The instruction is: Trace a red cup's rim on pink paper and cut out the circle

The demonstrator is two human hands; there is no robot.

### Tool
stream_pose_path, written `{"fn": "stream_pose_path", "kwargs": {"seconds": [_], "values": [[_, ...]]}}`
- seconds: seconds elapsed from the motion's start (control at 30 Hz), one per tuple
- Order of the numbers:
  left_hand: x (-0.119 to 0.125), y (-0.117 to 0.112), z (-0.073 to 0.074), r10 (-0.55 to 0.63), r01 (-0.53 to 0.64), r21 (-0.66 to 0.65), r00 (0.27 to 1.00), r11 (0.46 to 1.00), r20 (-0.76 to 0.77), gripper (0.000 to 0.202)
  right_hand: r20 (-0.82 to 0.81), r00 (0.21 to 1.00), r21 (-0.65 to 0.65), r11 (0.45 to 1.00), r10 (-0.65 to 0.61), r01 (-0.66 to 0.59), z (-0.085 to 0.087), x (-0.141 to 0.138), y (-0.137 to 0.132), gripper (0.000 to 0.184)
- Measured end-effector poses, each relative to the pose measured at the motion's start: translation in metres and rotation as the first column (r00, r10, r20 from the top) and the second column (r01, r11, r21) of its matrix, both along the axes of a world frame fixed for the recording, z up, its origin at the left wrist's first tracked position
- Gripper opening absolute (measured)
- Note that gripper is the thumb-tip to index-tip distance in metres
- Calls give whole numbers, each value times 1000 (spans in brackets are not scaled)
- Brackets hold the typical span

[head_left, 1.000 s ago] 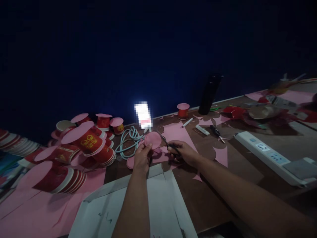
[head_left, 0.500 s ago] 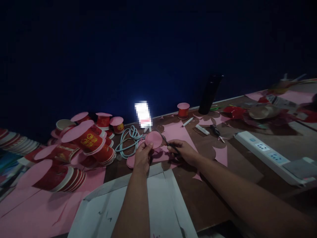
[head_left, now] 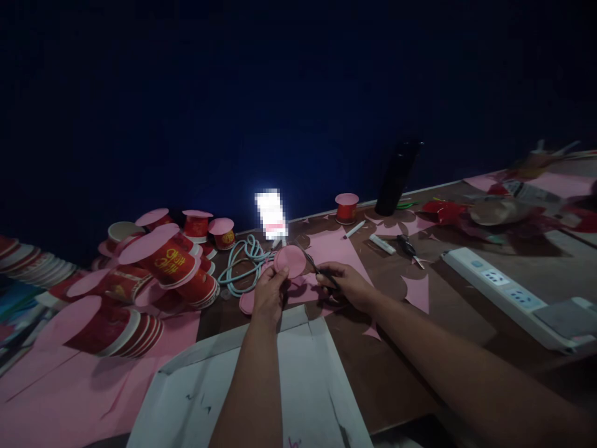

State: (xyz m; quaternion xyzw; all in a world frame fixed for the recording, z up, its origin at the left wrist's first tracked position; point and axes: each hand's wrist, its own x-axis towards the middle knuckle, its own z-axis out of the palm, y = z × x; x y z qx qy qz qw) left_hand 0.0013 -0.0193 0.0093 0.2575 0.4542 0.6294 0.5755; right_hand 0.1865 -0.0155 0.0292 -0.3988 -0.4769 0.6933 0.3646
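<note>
Left hand (head_left: 269, 297): fingers closed, pinching pink paper disc (head_left: 290, 261) at its lower edge, held up above the worktop (head_left: 443, 323), toward its far edge. Right hand (head_left: 344, 287): curled through the scissors (head_left: 316, 269) handles; blades touch the disc's right rim, slightly parted. White sheet (head_left: 298, 379) lies at near edge beneath the forearms.

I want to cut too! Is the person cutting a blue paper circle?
No, the paper circle in the left hand is pink, with the scissors at its edge.
</note>
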Motion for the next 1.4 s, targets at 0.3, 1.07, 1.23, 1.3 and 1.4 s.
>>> {"fn": "stream_pose_path", "kwargs": {"seconds": [0.3, 1.07, 1.23, 1.3, 1.4], "values": [[1, 0, 1, 21, -21, -1, 1000, 1000, 2, 40, 13, 1000, -3, 1000, -14, 14, -2, 0, 1, 45], [-4, -2, 3, 85, -86, -15, 996, 996, -16, 40, -19, 1000, -37, 999, 7, -7, -2, -3, -3, 49], [-3, -3, 6, 99, -99, -23, 995, 995, 12, 41, -12, 1000, -29, 1000, 5, -6, -2, -3, -3, 48], [-3, -3, 6, 95, -95, -19, 995, 995, 21, 42, -12, 1000, -25, 1000, 1, -1, -1, -3, -3, 47], [-4, -2, 5, 103, -102, -26, 995, 994, 18, 42, -16, 1000, -22, 1000, -1, 0, 0, -4, -4, 46]]}}
